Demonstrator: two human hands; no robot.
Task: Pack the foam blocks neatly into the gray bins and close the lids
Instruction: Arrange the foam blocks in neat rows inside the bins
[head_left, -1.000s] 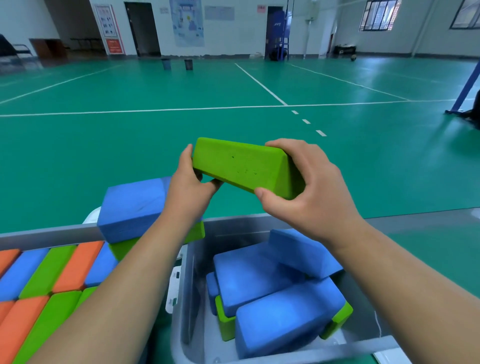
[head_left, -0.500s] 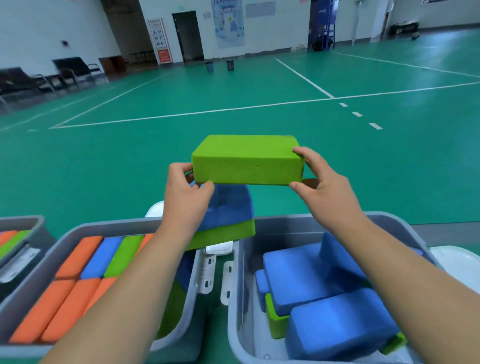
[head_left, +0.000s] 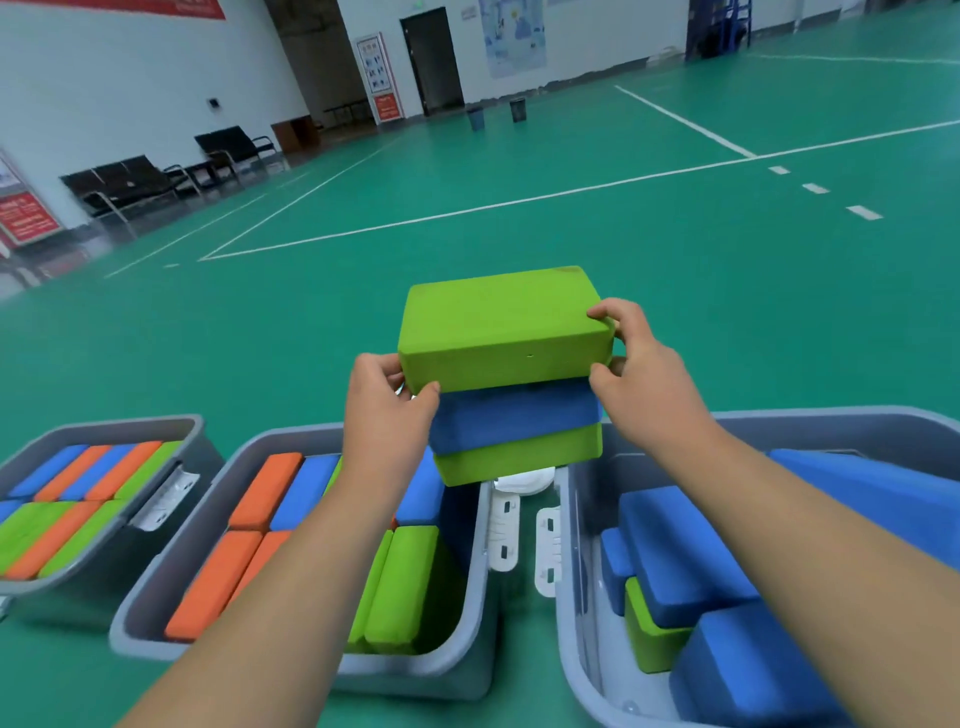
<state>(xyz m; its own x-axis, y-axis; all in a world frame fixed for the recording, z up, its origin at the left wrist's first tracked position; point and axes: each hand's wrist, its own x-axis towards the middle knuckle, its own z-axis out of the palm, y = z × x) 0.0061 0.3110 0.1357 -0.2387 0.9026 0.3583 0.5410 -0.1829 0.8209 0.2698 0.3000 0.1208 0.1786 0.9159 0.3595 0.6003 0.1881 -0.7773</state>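
Court floor (head_left: 675, 260) — stacking step.
Left hand (head_left: 387, 402) and right hand (head_left: 639, 376) grasp green block (head_left: 498, 327) mid-frame — next, square it on blue block (head_left: 514, 415).

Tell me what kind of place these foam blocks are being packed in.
Most likely an indoor sports hall or gym: a green court floor, white painted court lines across it, and a row of black chairs along the wall.

You get no readable text here. The red banner (head_left: 171, 8) on the side wall (head_left: 104, 78), the red board (head_left: 26, 218) near the chairs (head_left: 135, 182), the standing notice (head_left: 379, 78) beside the doorway (head_left: 431, 57) and the blue poster (head_left: 511, 36) on the back wall (head_left: 597, 31) all carry print. It's too small and blurred to read.
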